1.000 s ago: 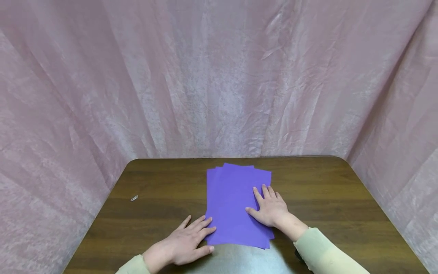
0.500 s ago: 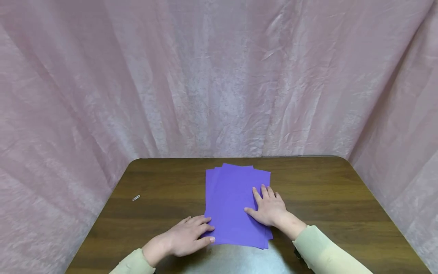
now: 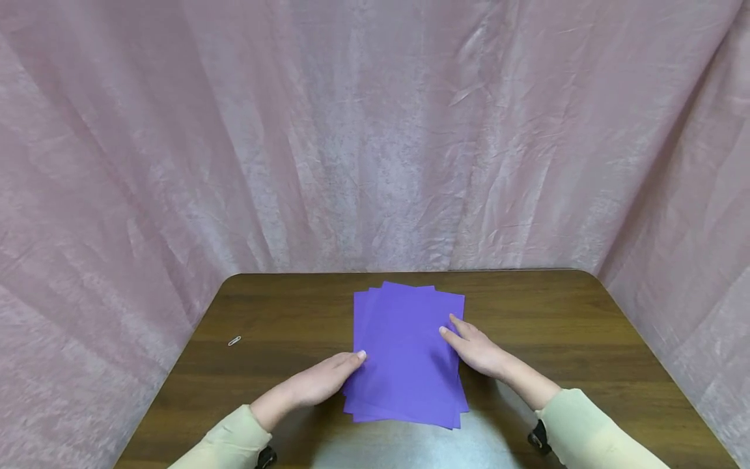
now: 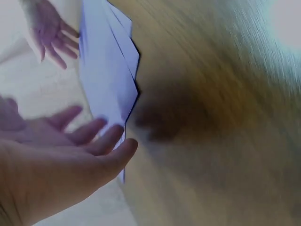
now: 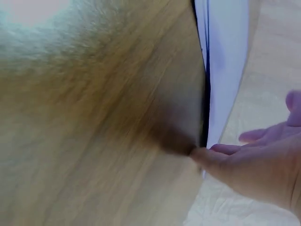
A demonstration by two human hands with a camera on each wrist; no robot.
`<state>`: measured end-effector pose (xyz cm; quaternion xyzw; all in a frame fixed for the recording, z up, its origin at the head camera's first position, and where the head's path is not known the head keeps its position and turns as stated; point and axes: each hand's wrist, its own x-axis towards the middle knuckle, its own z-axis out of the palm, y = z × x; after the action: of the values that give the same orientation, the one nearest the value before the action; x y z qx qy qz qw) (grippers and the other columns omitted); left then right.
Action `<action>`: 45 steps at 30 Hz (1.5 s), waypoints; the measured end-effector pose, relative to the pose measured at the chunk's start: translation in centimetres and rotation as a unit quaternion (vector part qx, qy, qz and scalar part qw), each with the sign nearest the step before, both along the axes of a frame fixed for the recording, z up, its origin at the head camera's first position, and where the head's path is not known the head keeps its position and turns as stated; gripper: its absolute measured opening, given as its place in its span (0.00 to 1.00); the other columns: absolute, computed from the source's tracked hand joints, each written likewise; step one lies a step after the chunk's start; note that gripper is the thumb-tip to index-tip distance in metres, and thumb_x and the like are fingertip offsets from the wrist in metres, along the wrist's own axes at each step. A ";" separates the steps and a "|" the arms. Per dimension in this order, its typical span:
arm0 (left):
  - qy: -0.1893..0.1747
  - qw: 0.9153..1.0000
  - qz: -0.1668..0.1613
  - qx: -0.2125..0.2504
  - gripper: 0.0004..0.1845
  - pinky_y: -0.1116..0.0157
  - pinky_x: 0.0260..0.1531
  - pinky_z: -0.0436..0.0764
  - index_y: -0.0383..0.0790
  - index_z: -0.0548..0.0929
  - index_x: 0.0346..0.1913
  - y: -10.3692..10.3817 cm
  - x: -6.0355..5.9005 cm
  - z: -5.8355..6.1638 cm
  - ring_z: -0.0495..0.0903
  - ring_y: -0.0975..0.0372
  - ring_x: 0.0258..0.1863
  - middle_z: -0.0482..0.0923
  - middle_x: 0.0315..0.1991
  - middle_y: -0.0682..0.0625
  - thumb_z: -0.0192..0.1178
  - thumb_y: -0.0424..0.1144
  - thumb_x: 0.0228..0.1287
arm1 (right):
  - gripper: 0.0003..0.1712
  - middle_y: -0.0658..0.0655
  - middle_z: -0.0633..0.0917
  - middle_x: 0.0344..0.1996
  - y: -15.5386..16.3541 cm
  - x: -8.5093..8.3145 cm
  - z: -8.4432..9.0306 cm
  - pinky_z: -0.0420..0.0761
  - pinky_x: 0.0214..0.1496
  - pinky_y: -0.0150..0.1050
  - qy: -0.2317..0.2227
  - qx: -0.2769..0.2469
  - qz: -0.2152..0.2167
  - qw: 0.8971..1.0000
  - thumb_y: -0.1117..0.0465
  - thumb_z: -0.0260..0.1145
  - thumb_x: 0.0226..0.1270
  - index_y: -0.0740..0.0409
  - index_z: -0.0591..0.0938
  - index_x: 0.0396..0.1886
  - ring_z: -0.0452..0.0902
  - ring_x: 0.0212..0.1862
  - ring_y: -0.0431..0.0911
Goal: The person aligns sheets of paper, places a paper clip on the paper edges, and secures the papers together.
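Note:
Several purple paper sheets (image 3: 401, 365) lie fanned out of line in an overlapping stack on the table. My left hand (image 3: 316, 383) is at the stack's left side, its thumb overlapping the edge in the head view. Its fingers are extended and spread in the left wrist view, beside the sheets (image 4: 106, 61). On the opposite side, my right hand (image 3: 479, 350) is turned on its edge, thumb up, palm towards the paper. In the right wrist view its straight fingertips come right up to the paper's edge (image 5: 228, 52). Neither hand has its fingers curled round the paper.
A small white paper clip (image 3: 234, 341) lies on the wooden table (image 3: 562, 326), left of the stack. Pink curtains (image 3: 375, 143) hang behind the table and along its sides. Light reflects off the table's near part.
Both hands have lifted off the paper, where they lay flat with palms down. They have turned on edge, palms facing inward, at the sides of the stack. The sheets lie nearly as before.

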<state>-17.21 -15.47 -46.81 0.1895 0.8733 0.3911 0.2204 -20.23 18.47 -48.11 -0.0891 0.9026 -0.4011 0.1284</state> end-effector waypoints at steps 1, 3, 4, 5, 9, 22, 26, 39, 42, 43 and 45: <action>-0.019 0.999 0.017 0.035 0.39 0.45 0.73 0.59 0.31 0.69 0.73 -0.1 -0.1 0.0 0.60 0.44 0.75 0.66 0.73 0.36 0.34 0.62 0.82 | 0.45 0.73 0.54 0.78 0.2 0.1 0.2 0.46 0.78 0.62 -0.016 -0.031 -0.010 0.999 0.40 0.46 0.83 0.73 0.52 0.79 0.43 0.79 0.67; -0.062 0.991 0.060 0.105 0.42 0.43 0.73 0.57 0.30 0.64 0.76 -0.2 -0.4 -0.1 0.57 0.41 0.76 0.60 0.76 0.34 0.34 0.64 0.81 | 0.45 0.74 0.52 0.78 0.8 0.3 0.6 0.46 0.78 0.62 -0.049 -0.098 -0.031 0.993 0.41 0.45 0.84 0.74 0.49 0.80 0.42 0.79 0.67; -0.085 0.983 0.081 0.138 0.43 0.42 0.73 0.55 0.30 0.62 0.77 -0.2 -0.6 -0.1 0.55 0.39 0.76 0.58 0.77 0.33 0.34 0.65 0.81 | 0.46 0.73 0.51 0.79 1.0 0.4 0.7 0.46 0.78 0.62 -0.070 -0.133 -0.045 0.988 0.41 0.44 0.84 0.73 0.47 0.80 0.43 0.79 0.67; -0.105 0.975 0.102 0.169 0.44 0.40 0.73 0.55 0.29 0.60 0.78 -0.3 -0.7 -0.1 0.55 0.37 0.76 0.56 0.77 0.32 0.34 0.66 0.80 | 0.46 0.74 0.51 0.78 1.3 0.6 0.8 0.48 0.78 0.62 -0.086 -0.164 -0.057 0.981 0.41 0.44 0.84 0.73 0.47 0.80 0.44 0.78 0.68; -0.183 0.935 0.158 0.258 0.47 0.37 0.73 0.52 0.30 0.50 0.81 -0.8 -1.1 -0.1 0.48 0.33 0.76 0.47 0.78 0.27 0.34 0.68 0.78 | 0.46 0.82 0.53 0.75 2.1 1.4 1.2 0.57 0.75 0.64 -0.140 -0.265 -0.087 0.950 0.41 0.42 0.85 0.76 0.43 0.78 0.52 0.75 0.73; -0.304 0.882 0.155 0.325 0.48 0.36 0.72 0.51 0.33 0.37 0.82 -2.1 -1.6 0.0 0.42 0.33 0.77 0.38 0.77 0.20 0.29 0.69 0.78 | 0.54 0.86 0.54 0.72 3.9 3.4 1.3 0.61 0.74 0.62 -0.246 -0.366 -0.078 0.894 0.34 0.41 0.82 0.80 0.40 0.77 0.57 0.73 0.73; -0.312 0.878 0.155 0.327 0.48 0.36 0.72 0.52 0.34 0.37 0.82 -2.1 -1.7 0.0 0.42 0.33 0.77 0.38 0.77 0.21 0.30 0.69 0.78 | 0.53 0.85 0.53 0.73 3.8 3.5 1.3 0.61 0.74 0.62 -0.261 -0.370 -0.065 0.889 0.34 0.39 0.83 0.80 0.40 0.76 0.57 0.73 0.72; -0.326 0.877 0.141 0.323 0.49 0.36 0.72 0.52 0.35 0.37 0.82 -2.1 -1.6 0.1 0.44 0.34 0.77 0.40 0.77 0.22 0.31 0.70 0.77 | 0.54 0.83 0.51 0.74 3.5 3.7 1.1 0.57 0.75 0.62 -0.287 -0.386 -0.041 0.876 0.34 0.36 0.83 0.80 0.38 0.76 0.52 0.75 0.72; -0.328 0.877 0.140 0.321 0.50 0.36 0.72 0.52 0.35 0.37 0.82 -2.0 -1.7 0.0 0.44 0.34 0.77 0.41 0.77 0.22 0.31 0.71 0.77 | 0.53 0.83 0.51 0.74 3.4 3.8 1.1 0.57 0.75 0.62 -0.288 -0.388 -0.043 0.875 0.33 0.36 0.82 0.80 0.39 0.77 0.52 0.75 0.72; -0.329 0.877 0.140 0.320 0.50 0.36 0.72 0.53 0.35 0.37 0.82 -2.0 -1.7 0.0 0.45 0.34 0.77 0.41 0.77 0.22 0.31 0.71 0.77 | 0.54 0.83 0.50 0.74 3.4 3.8 1.1 0.57 0.75 0.62 -0.287 -0.388 -0.042 0.875 0.33 0.36 0.82 0.80 0.39 0.77 0.52 0.75 0.72; -0.330 0.877 0.142 0.318 0.50 0.36 0.72 0.53 0.35 0.37 0.82 -2.0 -1.8 0.0 0.45 0.35 0.77 0.42 0.77 0.22 0.31 0.71 0.76 | 0.53 0.83 0.50 0.74 3.4 3.8 1.0 0.57 0.75 0.62 -0.288 -0.388 -0.043 0.874 0.34 0.35 0.83 0.80 0.39 0.77 0.52 0.75 0.71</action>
<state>-18.98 -17.48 -46.83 -0.0161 0.5959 0.7149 0.3655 -16.40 21.90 -47.14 0.0266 0.6004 -0.7325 0.3198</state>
